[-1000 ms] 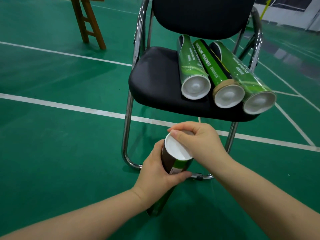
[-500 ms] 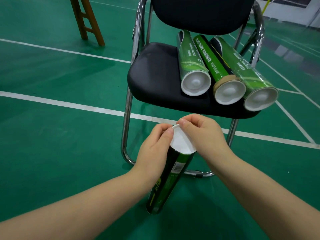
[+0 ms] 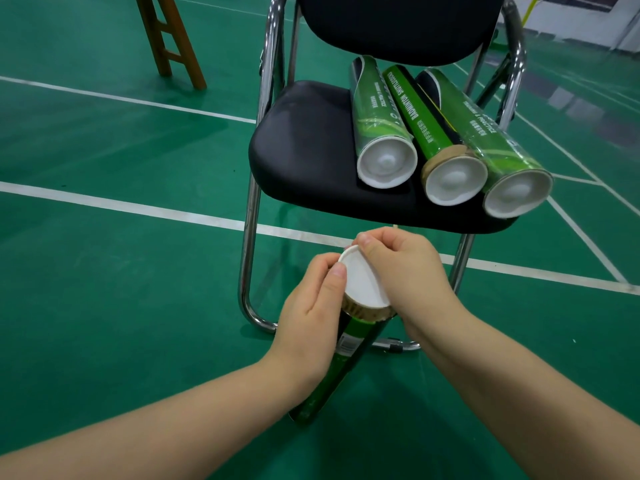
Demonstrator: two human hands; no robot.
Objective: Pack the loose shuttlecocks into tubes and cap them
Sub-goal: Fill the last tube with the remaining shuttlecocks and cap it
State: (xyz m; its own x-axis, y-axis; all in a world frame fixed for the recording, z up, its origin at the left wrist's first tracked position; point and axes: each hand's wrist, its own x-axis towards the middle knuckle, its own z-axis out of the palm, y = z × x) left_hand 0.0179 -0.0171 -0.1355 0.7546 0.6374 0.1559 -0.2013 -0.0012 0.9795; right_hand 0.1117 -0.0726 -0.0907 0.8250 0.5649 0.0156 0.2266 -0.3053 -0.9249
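A green shuttlecock tube (image 3: pixel 341 362) stands tilted with its lower end on the floor in front of the chair. A white cap (image 3: pixel 363 282) sits on its top end, above a brown cardboard rim. My left hand (image 3: pixel 311 313) wraps the upper part of the tube, its thumb on the cap's left edge. My right hand (image 3: pixel 405 271) grips the cap from the right and top. Three capped green tubes (image 3: pixel 377 123) lie side by side on the chair seat, white ends toward me. No loose shuttlecocks are in view.
A black padded chair (image 3: pixel 304 140) with a chrome frame stands just beyond my hands; its floor rail runs behind the tube. A wooden ladder-like stand (image 3: pixel 173 39) is at the back left. The floor is green court with white lines (image 3: pixel 121 206).
My left hand slid up the tube from mid-grip until its thumb reached the cap edge. The tube came up closer to the chair, and my right hand stayed on the cap.
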